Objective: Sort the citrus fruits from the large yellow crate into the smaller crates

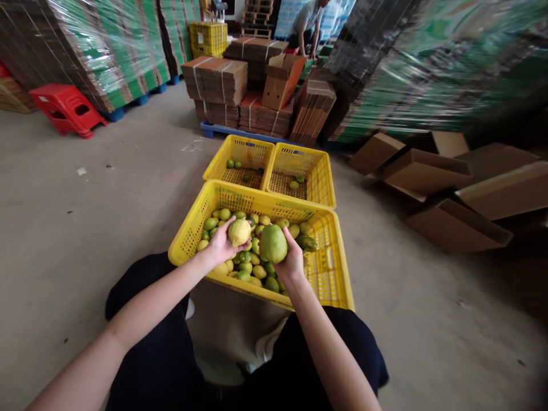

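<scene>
Film-wrapped stacks (115,51) tower on both sides of a grey floor (141,165), a red stool (65,100) standing just beside those at left. Strapped cardboard bundles (216,80) sit on a blue pallet (208,131), an open box (274,85) on top. Beyond, a person (305,23) in a light shirt bends forward, while a crate (208,39) and wooden pallets (257,17) occupy the rear. Brown cartons (460,228) lie jumbled at right.

left hand (218,245) holds yellow fruit (239,232) | right hand (293,261) holds green fruit (273,244) | yellow crate (341,262) beneath
</scene>
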The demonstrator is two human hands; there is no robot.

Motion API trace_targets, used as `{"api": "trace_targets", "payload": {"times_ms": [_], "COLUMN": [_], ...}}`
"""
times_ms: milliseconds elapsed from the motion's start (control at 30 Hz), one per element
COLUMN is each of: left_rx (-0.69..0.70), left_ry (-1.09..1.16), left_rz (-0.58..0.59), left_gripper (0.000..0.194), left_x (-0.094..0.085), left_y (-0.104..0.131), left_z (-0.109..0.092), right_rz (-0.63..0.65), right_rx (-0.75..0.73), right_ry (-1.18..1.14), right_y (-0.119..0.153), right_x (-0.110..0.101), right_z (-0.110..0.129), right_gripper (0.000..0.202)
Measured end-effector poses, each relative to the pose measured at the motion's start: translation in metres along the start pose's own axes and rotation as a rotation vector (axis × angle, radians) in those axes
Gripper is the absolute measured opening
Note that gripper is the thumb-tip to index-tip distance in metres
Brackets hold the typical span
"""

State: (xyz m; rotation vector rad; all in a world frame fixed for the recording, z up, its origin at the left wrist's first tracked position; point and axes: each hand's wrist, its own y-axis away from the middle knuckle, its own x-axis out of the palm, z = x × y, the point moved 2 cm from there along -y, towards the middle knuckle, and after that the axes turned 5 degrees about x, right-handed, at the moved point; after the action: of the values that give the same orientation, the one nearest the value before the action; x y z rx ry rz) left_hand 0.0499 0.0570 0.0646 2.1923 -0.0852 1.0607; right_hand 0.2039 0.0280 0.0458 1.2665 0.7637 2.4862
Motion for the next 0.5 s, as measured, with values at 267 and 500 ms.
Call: {"api": "trace_targets", "payload": {"times_ms": [267,500], "left_rx": [0.032,0.105], "left_ry": [-0.056,-0.141], "left_rz": [-0.062,0.014], "left_gripper": [0.030,0.022], "left_x": [0.0007,-0.0044], "left_y": [0.0026,-0.0004], "left_z": [-0.0029,0.0001], "right_rz": [-0.057,0.035], "right_rx": [0.056,0.036], "right_ry": [-0.003,-0.001], "right_y": [0.0045,-0.0006], "right_x": [0.0031,-0.0020], "right_z": [-0.0025,-0.0014], "right_gripper": [0.019,0.009]}}
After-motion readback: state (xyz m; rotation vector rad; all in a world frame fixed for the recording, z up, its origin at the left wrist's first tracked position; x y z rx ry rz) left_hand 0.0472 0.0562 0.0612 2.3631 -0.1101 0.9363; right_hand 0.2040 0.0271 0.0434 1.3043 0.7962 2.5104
